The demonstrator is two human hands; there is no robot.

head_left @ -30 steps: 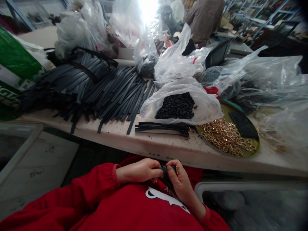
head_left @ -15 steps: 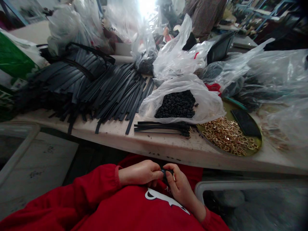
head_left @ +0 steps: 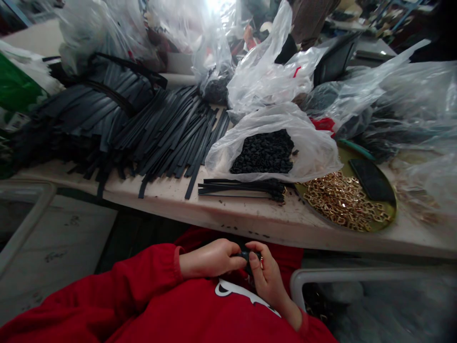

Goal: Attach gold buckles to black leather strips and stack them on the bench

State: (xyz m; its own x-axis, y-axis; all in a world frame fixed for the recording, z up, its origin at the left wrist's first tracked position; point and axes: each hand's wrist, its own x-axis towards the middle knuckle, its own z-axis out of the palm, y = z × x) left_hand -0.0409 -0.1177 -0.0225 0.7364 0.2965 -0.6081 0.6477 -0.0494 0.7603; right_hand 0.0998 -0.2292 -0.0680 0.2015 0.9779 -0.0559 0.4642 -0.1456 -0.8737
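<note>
Landmark: clear bag of black bits, lying open on the counter.

- Left hand: below the bag, under the counter's near edge, over the lap. Fingers curled, thumb and fingertips pinching the small black strap piece from its left end.
- Right hand: just right of the left hand, also below the bag. Fingers bent around the same piece from the right, so both hands grasp it and meet on it.
- A gold glint sits at the right hand's fingers; ring or fitting, cannot tell.
- The piece is mostly covered by fingers, so its shape is unclear. It is held against the red sweatshirt.

Around the bag:
- Directly in front of it, touching its near edge: a thin bundle of black strips, lying lengthwise along the counter.
- Left of it: a broad heap of black straps, fanned out, with ends reaching the counter edge.
- Right of it: a round tray holding gold fittings and a flat dark slab.
- Behind it: more crumpled plastic bags.
</note>
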